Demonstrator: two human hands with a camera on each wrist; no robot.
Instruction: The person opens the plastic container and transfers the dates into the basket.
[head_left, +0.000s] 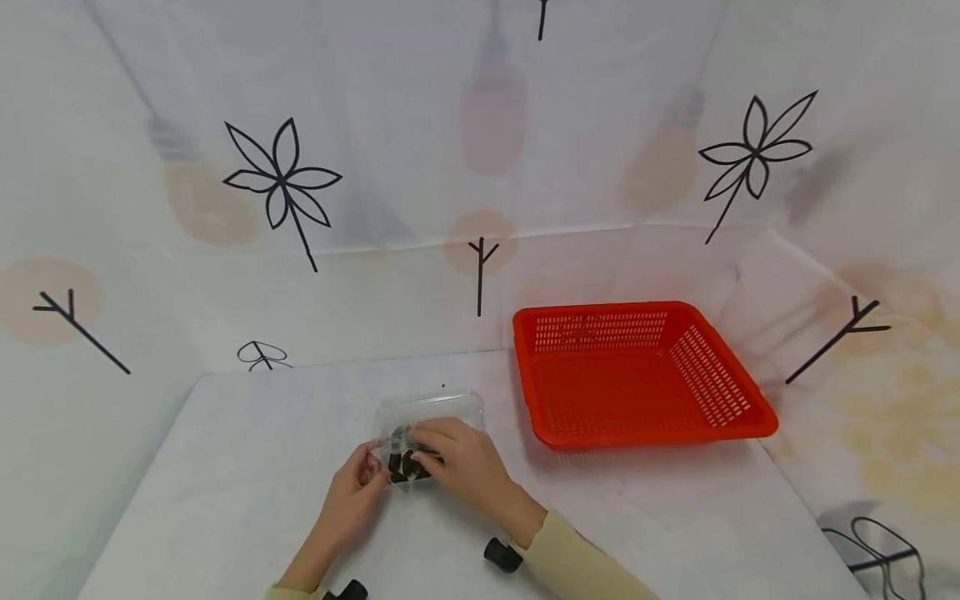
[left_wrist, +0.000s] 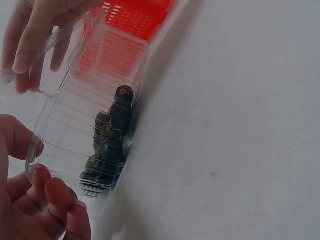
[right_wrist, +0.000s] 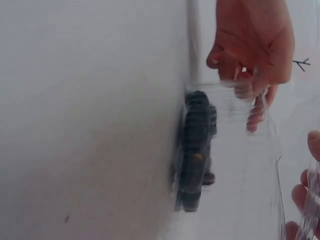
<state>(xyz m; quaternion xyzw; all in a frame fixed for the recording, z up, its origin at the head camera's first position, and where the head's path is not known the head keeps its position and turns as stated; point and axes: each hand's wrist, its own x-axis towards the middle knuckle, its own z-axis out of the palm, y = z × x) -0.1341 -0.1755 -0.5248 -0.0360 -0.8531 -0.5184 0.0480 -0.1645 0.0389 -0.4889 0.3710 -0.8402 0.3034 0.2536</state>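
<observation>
A clear plastic box (head_left: 401, 485) holds several dark, rounded pieces (left_wrist: 112, 145), whose kind I cannot tell. They lie together along its bottom, also seen through the wall in the right wrist view. With thumb and fingers, my left hand (head_left: 352, 500) grips the near left rim of the box. My right hand (head_left: 472, 467) reaches over the box from the right, its fingers pinching the edge of the clear lid (right_wrist: 311, 205). Behind the hands, a clear plastic panel (head_left: 431, 407) spreads out in the head view.
A red perforated basket (head_left: 645, 392) stands to the right and behind the box, overhanging the right table edge in this view. White cloth covers the table (head_left: 225, 500). A patterned curtain (head_left: 390, 308) rises behind and at both sides.
</observation>
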